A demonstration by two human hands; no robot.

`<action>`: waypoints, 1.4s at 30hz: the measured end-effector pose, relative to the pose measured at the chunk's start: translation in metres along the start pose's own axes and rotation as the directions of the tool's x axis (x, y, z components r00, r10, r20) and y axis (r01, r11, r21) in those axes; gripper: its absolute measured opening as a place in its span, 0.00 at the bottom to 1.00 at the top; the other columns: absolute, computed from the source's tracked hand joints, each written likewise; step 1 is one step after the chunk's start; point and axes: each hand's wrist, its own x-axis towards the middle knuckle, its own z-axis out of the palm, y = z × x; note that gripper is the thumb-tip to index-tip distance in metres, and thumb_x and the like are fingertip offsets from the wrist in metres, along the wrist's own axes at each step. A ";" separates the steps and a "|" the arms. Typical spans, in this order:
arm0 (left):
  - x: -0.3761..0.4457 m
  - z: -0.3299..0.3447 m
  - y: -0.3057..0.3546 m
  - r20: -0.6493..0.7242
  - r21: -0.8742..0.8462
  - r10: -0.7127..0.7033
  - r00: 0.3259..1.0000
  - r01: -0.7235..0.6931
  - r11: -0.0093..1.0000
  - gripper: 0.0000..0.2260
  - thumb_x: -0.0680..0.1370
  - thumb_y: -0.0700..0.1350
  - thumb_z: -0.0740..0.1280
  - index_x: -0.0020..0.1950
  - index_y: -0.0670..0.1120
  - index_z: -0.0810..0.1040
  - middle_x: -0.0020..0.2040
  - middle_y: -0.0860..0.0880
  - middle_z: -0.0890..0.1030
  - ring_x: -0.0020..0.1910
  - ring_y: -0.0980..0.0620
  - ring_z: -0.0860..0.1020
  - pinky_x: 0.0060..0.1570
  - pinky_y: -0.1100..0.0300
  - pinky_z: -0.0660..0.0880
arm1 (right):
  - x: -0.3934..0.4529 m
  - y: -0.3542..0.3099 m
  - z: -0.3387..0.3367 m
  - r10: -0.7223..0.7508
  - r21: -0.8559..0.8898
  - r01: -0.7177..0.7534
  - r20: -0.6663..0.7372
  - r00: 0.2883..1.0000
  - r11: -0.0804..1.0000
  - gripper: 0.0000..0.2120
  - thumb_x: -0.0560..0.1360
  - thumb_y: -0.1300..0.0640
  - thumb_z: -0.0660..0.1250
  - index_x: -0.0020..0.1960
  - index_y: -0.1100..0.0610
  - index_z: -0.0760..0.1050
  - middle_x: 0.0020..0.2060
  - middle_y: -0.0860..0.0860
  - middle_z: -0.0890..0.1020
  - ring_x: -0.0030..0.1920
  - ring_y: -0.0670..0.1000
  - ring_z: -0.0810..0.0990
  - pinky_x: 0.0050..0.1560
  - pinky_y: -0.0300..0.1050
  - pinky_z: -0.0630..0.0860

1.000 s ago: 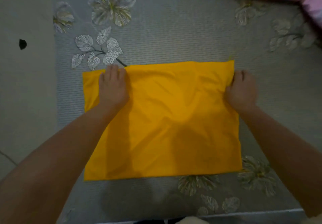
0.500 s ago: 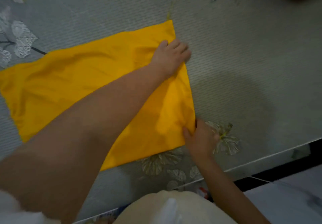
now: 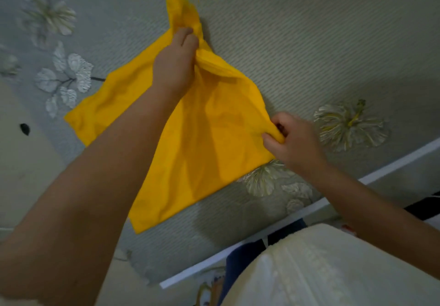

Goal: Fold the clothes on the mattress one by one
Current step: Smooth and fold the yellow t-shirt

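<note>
A yellow cloth [image 3: 209,139], folded into a rough rectangle, lies on the grey flowered mattress [image 3: 309,51]. My left hand [image 3: 176,65] reaches across it and grips the far right corner, which is bunched up and lifted off the mattress. My right hand [image 3: 292,139] pinches the near right corner between thumb and fingers. The cloth's right edge is raised between the two hands, while its left part still lies flat.
The mattress's white piped front edge [image 3: 309,208] runs diagonally at the lower right. Below it show a dark striped floor patch [image 3: 423,208] and my pale clothing [image 3: 333,270]. A beige surface with a small black mark [image 3: 25,129] borders the mattress on the left.
Both hands have gone from pressing the far edge flat to the right side, where they gripped the two right corners and lifted them. The view has swung right and tilted.
</note>
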 end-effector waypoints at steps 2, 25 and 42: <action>-0.025 -0.010 -0.028 -0.093 -0.046 0.030 0.995 -0.034 0.998 0.14 0.78 0.39 0.56 0.61 0.36 0.71 0.70 0.41 0.67 0.63 0.39 0.70 0.53 0.50 0.66 | -0.010 -0.019 0.017 -0.090 -0.019 0.091 0.029 0.995 0.996 0.03 0.65 0.66 0.66 0.36 0.67 0.74 0.29 0.55 0.73 0.29 0.45 0.66 0.34 0.30 0.64; -0.233 0.021 -0.243 0.258 0.128 0.389 0.884 -0.430 0.893 0.20 0.75 0.39 0.58 0.67 0.38 0.69 0.68 0.35 0.66 0.68 0.32 0.63 0.65 0.39 0.59 | -0.118 -0.139 0.297 -0.025 -0.595 0.078 0.097 0.995 0.800 0.31 0.56 0.38 0.76 0.50 0.58 0.81 0.48 0.54 0.83 0.47 0.55 0.83 0.42 0.44 0.77; -0.191 0.012 -0.252 0.144 0.188 0.442 0.885 -0.463 0.866 0.14 0.72 0.36 0.62 0.56 0.33 0.77 0.55 0.32 0.78 0.53 0.29 0.76 0.51 0.33 0.70 | -0.088 -0.122 0.289 -0.170 -0.700 0.309 0.263 0.950 0.644 0.19 0.66 0.58 0.53 0.40 0.58 0.84 0.43 0.52 0.85 0.43 0.50 0.84 0.38 0.41 0.79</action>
